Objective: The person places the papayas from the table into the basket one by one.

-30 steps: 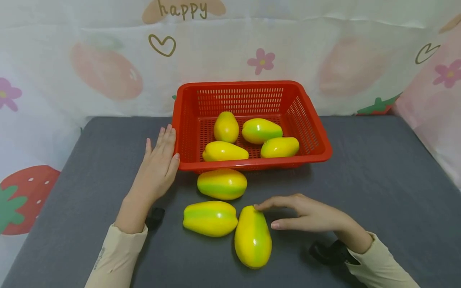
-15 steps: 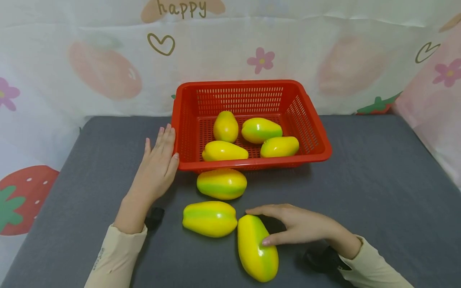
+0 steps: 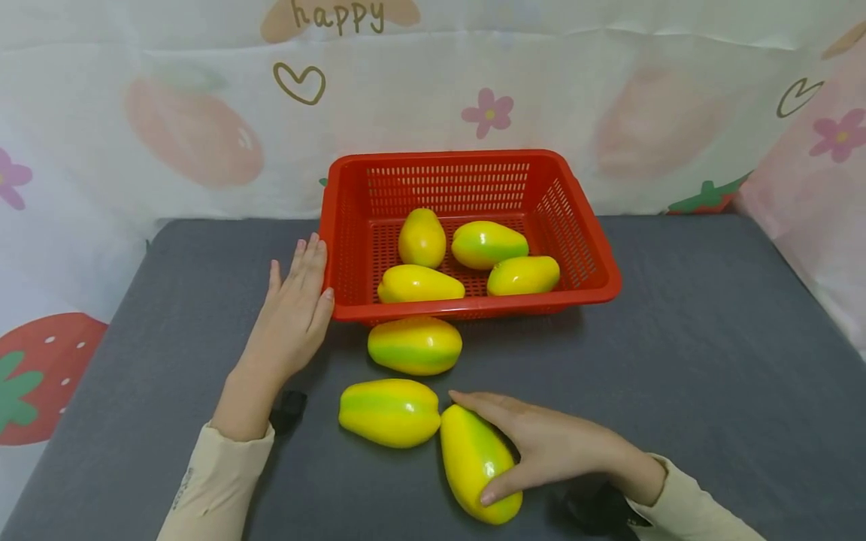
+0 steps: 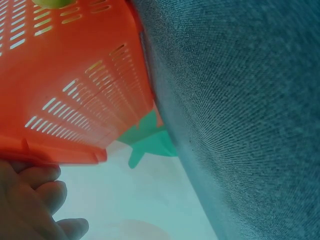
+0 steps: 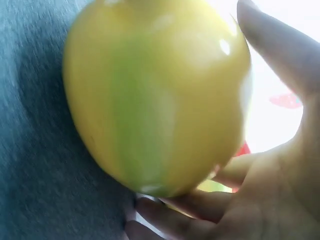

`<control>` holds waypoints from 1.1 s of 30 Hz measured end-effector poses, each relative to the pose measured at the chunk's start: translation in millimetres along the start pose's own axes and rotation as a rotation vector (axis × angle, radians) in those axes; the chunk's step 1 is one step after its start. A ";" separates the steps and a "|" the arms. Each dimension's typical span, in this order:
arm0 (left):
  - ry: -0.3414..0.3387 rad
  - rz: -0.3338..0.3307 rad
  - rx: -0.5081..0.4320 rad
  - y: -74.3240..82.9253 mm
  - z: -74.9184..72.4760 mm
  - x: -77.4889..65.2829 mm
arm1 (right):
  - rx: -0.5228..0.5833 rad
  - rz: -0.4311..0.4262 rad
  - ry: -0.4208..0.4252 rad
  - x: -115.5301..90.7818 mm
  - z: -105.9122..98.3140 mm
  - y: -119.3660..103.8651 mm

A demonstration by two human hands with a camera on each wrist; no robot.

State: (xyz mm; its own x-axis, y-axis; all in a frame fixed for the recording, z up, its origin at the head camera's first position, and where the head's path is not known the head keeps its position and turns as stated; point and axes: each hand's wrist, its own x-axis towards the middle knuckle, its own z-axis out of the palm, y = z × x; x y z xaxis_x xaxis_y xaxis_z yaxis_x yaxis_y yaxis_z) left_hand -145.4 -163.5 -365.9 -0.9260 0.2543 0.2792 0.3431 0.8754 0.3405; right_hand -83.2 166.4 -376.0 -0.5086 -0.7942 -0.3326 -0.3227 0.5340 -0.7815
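In the head view, my right hand [image 3: 551, 443] grips a yellow papaya [image 3: 471, 458] with green streaks, thumb across its near side and fingers at its far, narrow end. The right wrist view has this papaya [image 5: 150, 100] close up, lying by the grey cloth, with fingers bent round its end. Flat against the left wall of a red basket [image 3: 473, 309] rests my left hand [image 3: 287, 323], its fingers straight. Several papayas lie inside that basket, among them one at the front left [image 3: 421, 285]. Two more lie outside it: a nearer papaya [image 3: 389, 413] and one by the basket's front [image 3: 415, 346].
Grey cloth [image 3: 697, 338] covers the table. Behind it hangs a pale printed curtain [image 3: 541, 75], close to the back of the basket. A dark device [image 3: 289, 412] sits at the left wrist.
My right hand has come toward me and closed round the papaya, thumb now on its side. That papaya has shifted nearer and turned aslant. The left hand keeps its place on the basket.
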 end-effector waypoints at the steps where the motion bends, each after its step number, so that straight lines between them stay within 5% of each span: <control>1: 0.000 -0.001 0.000 0.1 0.0 0.0 | -0.001 0.008 0.000 -0.2 0.8 -1.0; 14: 0.002 -0.004 0.007 1.2 -0.2 -0.1 | 0.045 -0.096 -0.039 -5.7 -9.2 5.2; 33: 0.003 -0.005 0.004 1.6 -0.6 0.3 | 0.024 -0.090 0.101 -6.5 -31.4 21.0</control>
State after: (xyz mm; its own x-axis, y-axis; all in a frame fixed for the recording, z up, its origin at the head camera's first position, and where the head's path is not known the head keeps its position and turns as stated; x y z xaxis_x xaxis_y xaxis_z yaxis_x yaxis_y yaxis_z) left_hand -145.0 -162.3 -364.8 -0.9273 0.2485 0.2800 0.3376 0.8784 0.3382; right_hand -111.8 191.9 -373.7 -0.5564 -0.8047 -0.2069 -0.3522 0.4539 -0.8185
